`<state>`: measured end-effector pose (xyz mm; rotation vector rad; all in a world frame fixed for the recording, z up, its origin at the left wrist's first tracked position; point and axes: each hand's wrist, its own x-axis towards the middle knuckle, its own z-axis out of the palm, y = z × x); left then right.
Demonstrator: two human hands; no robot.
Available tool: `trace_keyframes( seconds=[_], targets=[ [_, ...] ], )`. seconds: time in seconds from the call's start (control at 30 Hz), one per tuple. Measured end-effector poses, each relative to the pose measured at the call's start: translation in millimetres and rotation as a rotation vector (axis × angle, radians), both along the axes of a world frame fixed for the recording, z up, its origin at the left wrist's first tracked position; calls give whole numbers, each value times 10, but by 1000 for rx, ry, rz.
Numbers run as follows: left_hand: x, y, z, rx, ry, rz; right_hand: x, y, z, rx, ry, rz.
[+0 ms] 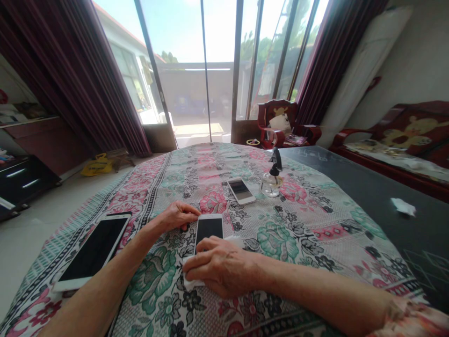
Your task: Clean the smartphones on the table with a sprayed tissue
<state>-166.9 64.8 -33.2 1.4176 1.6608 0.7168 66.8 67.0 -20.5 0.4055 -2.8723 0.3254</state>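
A white phone with a dark screen lies flat on the flowered tablecloth in front of me. My left hand rests at its upper left corner, fingers curled against the edge. My right hand lies over the phone's near end, fingers closed on a white cloth pressed to the screen. A second white phone lies farther back. A white tablet sits at the left, partly under my left forearm.
A small clear spray bottle with a black nozzle stands behind the second phone. A crumpled white tissue lies on the dark tabletop at right. Red chairs, curtains and a glass door stand beyond the table.
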Motion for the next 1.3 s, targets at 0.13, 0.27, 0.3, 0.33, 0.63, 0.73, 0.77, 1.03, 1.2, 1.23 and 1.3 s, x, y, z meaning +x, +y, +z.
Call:
trace_keyframes(
  seconds=[0.13, 0.27, 0.3, 0.33, 0.63, 0.73, 0.77, 1.03, 1.2, 1.23, 1.3],
  targets=[
    [-23, 3, -28, 9, 13, -14, 80, 35, 33, 10, 5, 39],
    [-25, 14, -39, 11, 9, -10, 299, 76, 113, 2, -21, -2],
    [-20, 15, -34, 10, 11, -6, 372, 90, 134, -9, -28, -21],
    [-13, 15, -27, 9, 12, -1, 445, 107, 154, -23, -39, -45],
    [28, 5, 22, -15, 21, 30, 665, 409, 102, -118, -31, -229],
    [24, 5, 19, 10, 25, 17, 593, 495, 17, -119, 22, -295],
    [22, 6, 17, 17, 22, 12, 572, 509, -6, -118, 40, -329],
    [19, 6, 11, 20, -23, 6, 533, 335, -49, -168, 87, -428],
    [19, 0, 20, 20, -6, 6, 572, 234, -11, -237, 70, -376],
    [20, -1, 23, 20, -2, 8, 576, 226, -11, -250, 66, -361],
    [23, -4, 29, 19, -3, 13, 580, 214, -18, -270, 65, -335]
  ],
)
